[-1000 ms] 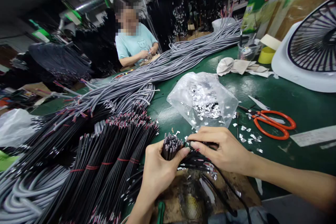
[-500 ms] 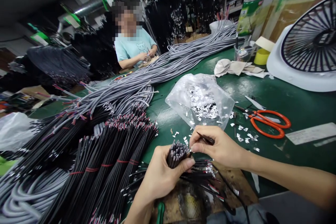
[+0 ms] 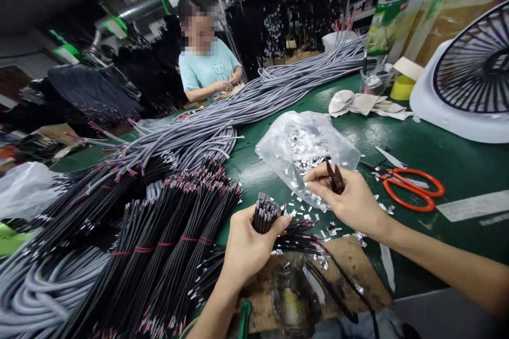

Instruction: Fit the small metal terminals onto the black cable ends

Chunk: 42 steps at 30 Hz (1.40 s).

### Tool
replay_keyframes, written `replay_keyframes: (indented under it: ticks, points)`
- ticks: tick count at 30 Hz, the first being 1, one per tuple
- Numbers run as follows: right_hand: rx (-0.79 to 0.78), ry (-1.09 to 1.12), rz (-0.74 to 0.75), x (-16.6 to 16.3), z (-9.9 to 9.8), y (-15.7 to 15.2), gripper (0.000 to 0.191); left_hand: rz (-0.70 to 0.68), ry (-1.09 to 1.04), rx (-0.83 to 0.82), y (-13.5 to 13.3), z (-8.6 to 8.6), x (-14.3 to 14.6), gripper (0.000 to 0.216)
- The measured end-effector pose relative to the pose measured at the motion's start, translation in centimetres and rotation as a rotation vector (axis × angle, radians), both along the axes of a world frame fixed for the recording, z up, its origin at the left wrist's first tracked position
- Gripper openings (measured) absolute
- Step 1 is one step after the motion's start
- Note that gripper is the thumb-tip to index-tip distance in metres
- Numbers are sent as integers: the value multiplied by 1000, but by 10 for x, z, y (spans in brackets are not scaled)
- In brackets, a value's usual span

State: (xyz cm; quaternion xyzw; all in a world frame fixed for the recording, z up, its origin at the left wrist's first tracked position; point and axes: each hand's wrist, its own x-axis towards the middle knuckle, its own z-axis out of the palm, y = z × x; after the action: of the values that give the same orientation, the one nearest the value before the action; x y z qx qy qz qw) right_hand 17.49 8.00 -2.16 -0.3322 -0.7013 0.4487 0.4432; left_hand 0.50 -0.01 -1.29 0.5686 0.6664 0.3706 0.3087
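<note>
My left hand (image 3: 248, 243) is closed round an upright bundle of black cables (image 3: 265, 214), whose cut grey ends face up. To the right of it, my right hand (image 3: 350, 196) keeps a small pair of dark snips (image 3: 336, 177) tucked in its palm, two pointed blades sticking up apart. Thumb and forefinger of that hand are pinched together over the near edge of a clear plastic bag (image 3: 270, 143); whether a tiny piece sits between them I cannot tell. Small silver foil pieces (image 3: 306, 161) fill part of the bag, and more lie scattered below it.
Tied black cable bundles (image 3: 159, 259) lie at left, with long grey cables (image 3: 254, 98) behind. Orange-handled scissors (image 3: 413, 188) and a white fan (image 3: 449, 111) stand to the right. A stained board (image 3: 358, 280) is nearest me. Across the table sits a person (image 3: 209, 69).
My right hand has moved away from the cable ends, up and right to the bag, and its snips now show two blades. The left hand keeps the bundle, slightly lower and tilted less.
</note>
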Motion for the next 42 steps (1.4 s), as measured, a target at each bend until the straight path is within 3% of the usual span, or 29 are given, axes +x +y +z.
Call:
replay_keyframes:
  ticks: [2, 6, 8, 14, 21, 32, 42]
  points:
    - [-3, -65, -27, 0, -2, 4, 17, -70, -9, -24, 2, 3, 0, 30]
    - [-47, -142, 220, -6, -5, -1, 20, -152, -7, -59, 2, 4, 1, 26]
    - [-51, -159, 259, -9, -6, -5, 18, -133, -5, -60, 2, 2, 1, 19]
    - [29, -247, 185, -10, -6, -8, 21, -24, -11, -79, -1, -5, -3, 20]
    - [114, -218, 198, -6, -2, -12, 28, 101, -65, -4, -4, 3, -4, 17]
    - [176, -233, 238, -7, -5, -16, 23, 120, 49, 58, -7, 1, -1, 21]
    - [146, -184, 205, -5, -5, -14, 19, -14, -226, -107, -8, 7, -5, 20]
